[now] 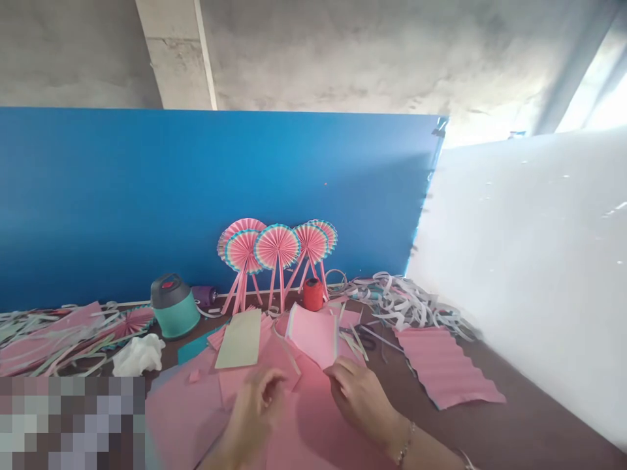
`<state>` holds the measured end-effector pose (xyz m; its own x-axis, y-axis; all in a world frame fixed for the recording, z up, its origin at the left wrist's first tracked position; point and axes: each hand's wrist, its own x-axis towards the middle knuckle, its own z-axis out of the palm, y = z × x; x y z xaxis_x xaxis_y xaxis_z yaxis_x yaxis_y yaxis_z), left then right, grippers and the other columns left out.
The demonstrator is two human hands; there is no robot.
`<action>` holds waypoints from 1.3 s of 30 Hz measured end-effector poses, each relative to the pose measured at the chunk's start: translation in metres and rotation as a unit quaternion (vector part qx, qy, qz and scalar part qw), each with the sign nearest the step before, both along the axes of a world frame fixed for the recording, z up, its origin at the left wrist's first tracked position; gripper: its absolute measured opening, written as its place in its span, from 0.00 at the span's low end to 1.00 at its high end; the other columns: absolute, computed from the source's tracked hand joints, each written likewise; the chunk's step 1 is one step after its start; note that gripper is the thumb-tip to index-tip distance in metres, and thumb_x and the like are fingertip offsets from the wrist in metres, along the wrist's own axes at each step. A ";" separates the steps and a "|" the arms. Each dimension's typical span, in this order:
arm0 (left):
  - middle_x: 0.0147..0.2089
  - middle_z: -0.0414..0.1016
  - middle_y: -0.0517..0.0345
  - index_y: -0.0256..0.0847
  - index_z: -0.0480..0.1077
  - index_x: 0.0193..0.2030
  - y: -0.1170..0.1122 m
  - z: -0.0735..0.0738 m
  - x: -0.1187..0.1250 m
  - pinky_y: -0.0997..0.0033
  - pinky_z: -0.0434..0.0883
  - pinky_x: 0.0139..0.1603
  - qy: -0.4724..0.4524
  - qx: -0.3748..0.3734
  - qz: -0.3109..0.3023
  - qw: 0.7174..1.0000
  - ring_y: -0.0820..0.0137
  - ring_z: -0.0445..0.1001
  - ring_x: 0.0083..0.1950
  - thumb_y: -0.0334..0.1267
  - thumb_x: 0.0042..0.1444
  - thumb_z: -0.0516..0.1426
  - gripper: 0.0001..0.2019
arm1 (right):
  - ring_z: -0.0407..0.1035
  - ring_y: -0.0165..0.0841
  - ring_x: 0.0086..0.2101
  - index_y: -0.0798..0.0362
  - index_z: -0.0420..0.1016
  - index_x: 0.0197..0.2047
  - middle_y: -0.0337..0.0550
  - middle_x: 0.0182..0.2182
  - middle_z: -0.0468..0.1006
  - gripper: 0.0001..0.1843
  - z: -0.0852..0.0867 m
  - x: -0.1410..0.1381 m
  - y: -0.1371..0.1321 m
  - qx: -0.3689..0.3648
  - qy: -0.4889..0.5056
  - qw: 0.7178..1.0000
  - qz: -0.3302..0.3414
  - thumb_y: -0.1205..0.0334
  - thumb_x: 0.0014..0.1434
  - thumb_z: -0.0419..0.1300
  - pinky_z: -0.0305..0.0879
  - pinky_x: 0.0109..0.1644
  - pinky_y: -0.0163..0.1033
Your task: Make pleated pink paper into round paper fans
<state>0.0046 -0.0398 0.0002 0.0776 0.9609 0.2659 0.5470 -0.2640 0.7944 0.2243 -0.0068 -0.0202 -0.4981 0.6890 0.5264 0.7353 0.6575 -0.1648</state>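
Note:
My left hand (pixel 255 408) hovers over a large pink paper sheet (pixel 196 418), its fingers curled loosely and apparently holding nothing. My right hand (pixel 360 395) grips the lower edge of a folded pink paper piece (pixel 313 336) with a pale border, which stands tilted up from the table. A pale green paper strip (pixel 241 339) lies just beyond my left hand. Several finished pink paper fans (pixel 277 251) with teal rims lean upright against the blue board behind.
A teal and grey jar (pixel 172 307) and a red thread spool (pixel 312 294) stand near the blue board (pixel 122 196). A pleated pink sheet (pixel 443 365) lies at right by a white board (pixel 529 261). Paper strip scraps (pixel 411 300) and scissors (pixel 365 339) lie behind; crumpled white paper (pixel 140 356) at left.

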 end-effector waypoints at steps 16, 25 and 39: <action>0.30 0.76 0.56 0.39 0.71 0.36 0.009 -0.009 -0.006 0.72 0.69 0.33 -0.077 0.070 0.146 0.984 0.67 0.74 0.31 0.45 0.60 0.51 0.13 | 0.67 0.33 0.31 0.53 0.68 0.43 0.43 0.31 0.73 0.10 0.018 -0.042 -0.015 0.055 0.059 0.989 0.123 0.71 0.62 0.48 0.61 0.33 0.37; 0.36 0.74 0.55 0.42 0.70 0.48 0.003 0.012 -0.017 0.66 0.65 0.41 0.206 0.395 0.087 0.891 0.67 0.70 0.39 0.26 0.59 0.51 0.14 | 0.69 0.36 0.37 0.53 0.63 0.46 0.47 0.36 0.72 0.12 0.029 -0.017 -0.013 0.115 0.173 0.970 0.129 0.69 0.57 0.55 0.67 0.38 0.39; 0.33 0.69 0.55 0.37 0.67 0.53 0.000 -0.009 -0.003 0.65 0.63 0.36 0.345 0.396 -0.005 0.851 0.67 0.66 0.35 0.24 0.61 0.48 0.17 | 0.66 0.32 0.32 0.51 0.69 0.38 0.42 0.31 0.72 0.06 0.027 -0.013 0.003 -0.083 0.267 0.954 0.106 0.67 0.58 0.53 0.65 0.36 0.37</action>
